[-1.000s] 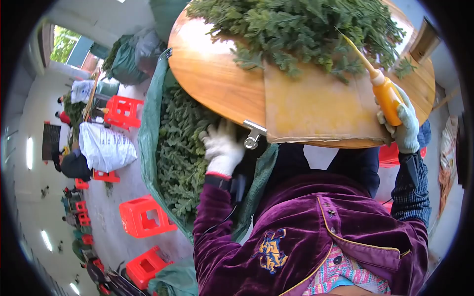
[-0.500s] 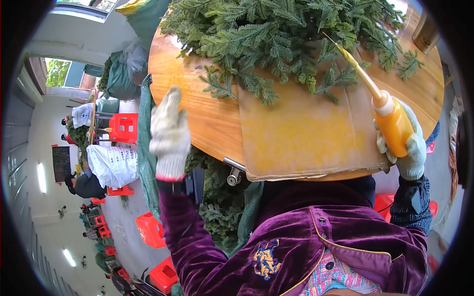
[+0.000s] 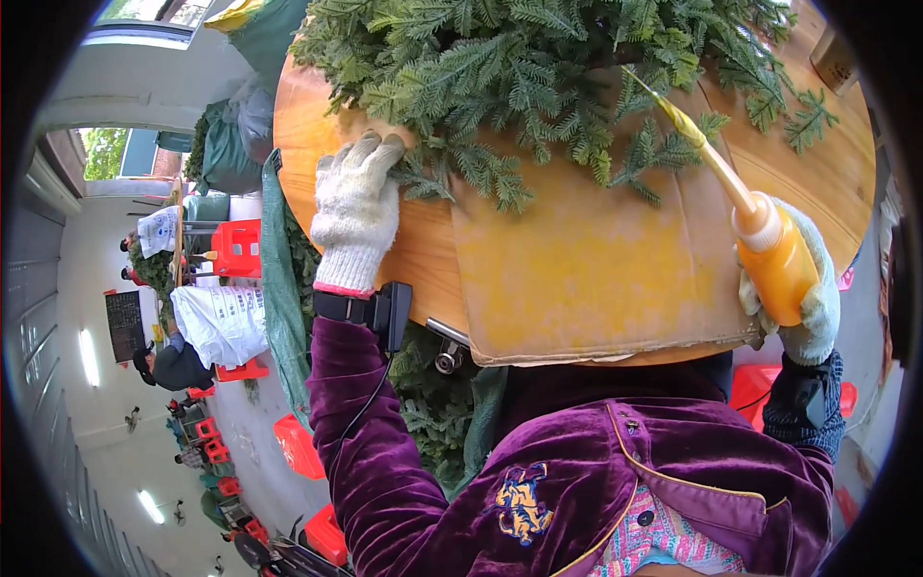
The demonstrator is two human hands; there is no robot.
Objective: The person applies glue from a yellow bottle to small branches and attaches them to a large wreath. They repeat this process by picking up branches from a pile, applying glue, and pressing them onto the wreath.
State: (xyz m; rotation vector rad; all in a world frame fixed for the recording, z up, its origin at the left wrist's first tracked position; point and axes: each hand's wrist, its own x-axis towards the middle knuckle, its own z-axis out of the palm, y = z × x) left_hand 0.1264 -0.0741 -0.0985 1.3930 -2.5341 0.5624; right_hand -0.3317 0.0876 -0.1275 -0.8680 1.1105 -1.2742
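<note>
My right hand (image 3: pixel 815 298), in a pale work glove, is wrapped round a squeeze bottle (image 3: pixel 775 262) of orange-yellow liquid. Its long tapering nozzle, coated in yellow toward the tip, slants up and left over the cardboard. My left hand (image 3: pixel 358 207), in a cream knitted glove, rests at the left of the round table, fingers reaching toward the pile; it appears to hold nothing. Its fingertips are beside the outer sprigs of the green artificial fir branches (image 3: pixel 519 87), which are heaped over the far side. Whether the fingertips touch a sprig I cannot tell.
A yellow-stained cardboard sheet (image 3: pixel 596 279) lies on the wooden table (image 3: pixel 433 260) at its near edge. More fir branches (image 3: pixel 433 399) fill a green sack (image 3: pixel 284 279) below left. A brown container (image 3: pixel 835 60) stands far right. Red stools (image 3: pixel 236 248) and a white sack (image 3: pixel 223 322) are leftward.
My left hand has come down and slightly right, from beside the table's left edge to the sprigs at the pile's edge. My right hand still holds the bottle in nearly the same place.
</note>
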